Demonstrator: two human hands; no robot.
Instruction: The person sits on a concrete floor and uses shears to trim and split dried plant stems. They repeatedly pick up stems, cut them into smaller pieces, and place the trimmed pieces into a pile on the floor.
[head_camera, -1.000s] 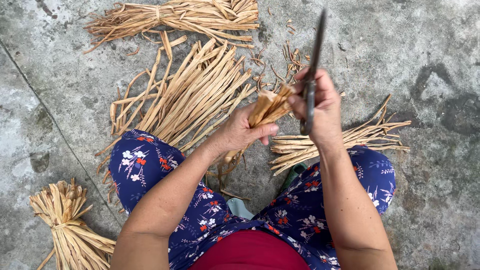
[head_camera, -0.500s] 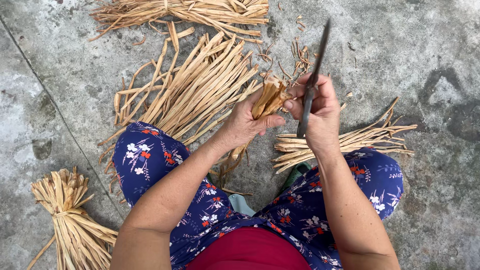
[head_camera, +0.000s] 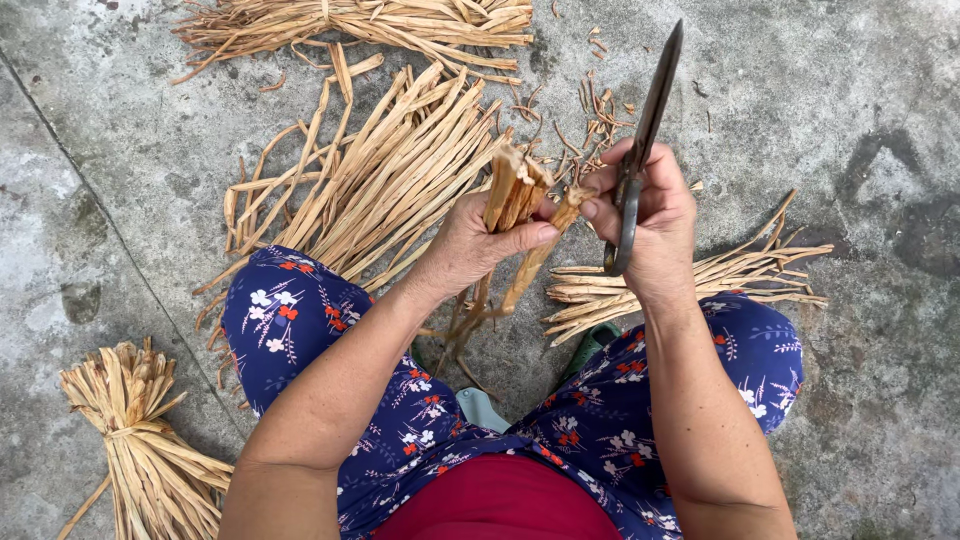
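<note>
Concrete floor (head_camera: 850, 110) — hands grip strips (head_camera: 512, 190) and knife (head_camera: 645, 130).

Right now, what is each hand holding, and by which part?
Left hand grips a small bunch of dried strips near its upper end. Right hand holds a dark knife by its handle, blade pointing away, fingertips touching the strips.

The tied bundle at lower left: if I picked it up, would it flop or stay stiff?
The bundle would probably stay together, since a band cinches its middle. Its dry, flat strips look light and fairly stiff. The splayed ends might bend or snap.
</note>
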